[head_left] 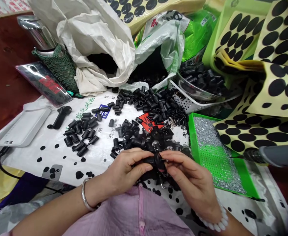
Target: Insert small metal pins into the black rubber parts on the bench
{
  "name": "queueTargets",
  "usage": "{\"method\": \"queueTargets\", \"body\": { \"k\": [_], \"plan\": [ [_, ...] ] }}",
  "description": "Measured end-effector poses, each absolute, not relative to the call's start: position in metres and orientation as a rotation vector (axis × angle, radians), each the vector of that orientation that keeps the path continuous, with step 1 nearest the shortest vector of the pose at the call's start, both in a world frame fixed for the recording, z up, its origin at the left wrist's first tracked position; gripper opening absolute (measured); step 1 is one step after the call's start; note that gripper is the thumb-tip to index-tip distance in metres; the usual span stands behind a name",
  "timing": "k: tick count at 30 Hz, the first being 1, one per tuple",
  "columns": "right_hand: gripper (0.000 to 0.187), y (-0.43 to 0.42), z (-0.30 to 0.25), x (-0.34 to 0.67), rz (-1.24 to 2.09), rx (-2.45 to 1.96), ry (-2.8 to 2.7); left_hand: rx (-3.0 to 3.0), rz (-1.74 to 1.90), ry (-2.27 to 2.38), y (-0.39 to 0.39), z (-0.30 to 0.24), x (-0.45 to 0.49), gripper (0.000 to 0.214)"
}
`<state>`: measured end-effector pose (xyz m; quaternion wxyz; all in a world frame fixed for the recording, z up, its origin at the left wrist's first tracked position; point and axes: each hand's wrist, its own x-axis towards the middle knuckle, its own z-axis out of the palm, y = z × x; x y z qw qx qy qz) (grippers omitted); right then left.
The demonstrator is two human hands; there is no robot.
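Between both hands, at the front of the worktop, is a black plastic part (pixel 158 160) with a round flange and a tube-like end. My left hand (pixel 131 167) pinches its tube end between thumb and fingers. The fingers of my right hand (pixel 188 173) close on its flanged side, where a small detail is too fine to make out. Just beyond the hands lies a heap of black flanged parts (pixel 126 131). Farther back spreads a pile of short black tubes (pixel 146 101), and a smaller group of finished-looking black cylinders (pixel 82 131) lies to the left.
A green tray (pixel 252 190) of small silvery pieces sits at right, with a power screwdriver (pixel 269 155) pointing over it. Behind are a white sack (pixel 94 36), a steel bowl (pixel 195 88) of black tubes and sheets of black stickers (pixel 257 129). A power bank (pixel 26 126) and phone (pixel 44 83) are left.
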<state>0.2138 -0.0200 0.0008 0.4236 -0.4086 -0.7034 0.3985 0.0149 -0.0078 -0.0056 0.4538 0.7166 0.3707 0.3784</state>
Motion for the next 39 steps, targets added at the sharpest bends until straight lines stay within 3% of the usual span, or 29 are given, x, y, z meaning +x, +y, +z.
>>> {"method": "queueTargets", "body": {
  "k": [5,9,16,25,30,39],
  "plan": [
    [0.044,-0.025,-0.008,0.215,1.087,-1.080,-1.750,1.417,0.871,0.922,-0.011,-0.010,0.020,0.019],
    [0.043,-0.025,-0.004,0.214,0.891,-1.026,-1.869,1.267,0.863,0.868,-0.012,-0.011,0.022,0.017],
    [0.052,-0.024,0.010,0.205,0.435,-0.951,-2.110,2.089,0.973,0.847,-0.009,-0.010,0.015,0.032],
    [0.046,-0.018,0.016,0.190,0.322,-0.993,-2.124,2.179,0.969,0.883,-0.008,-0.010,0.016,0.020],
    [0.038,-0.016,0.020,0.190,0.428,-0.981,-2.087,2.182,0.958,0.873,-0.008,-0.010,0.013,0.016],
    [0.039,-0.017,0.022,0.197,0.415,-0.990,-2.058,2.258,0.934,0.948,-0.008,-0.016,0.012,0.023]
  ]
}}
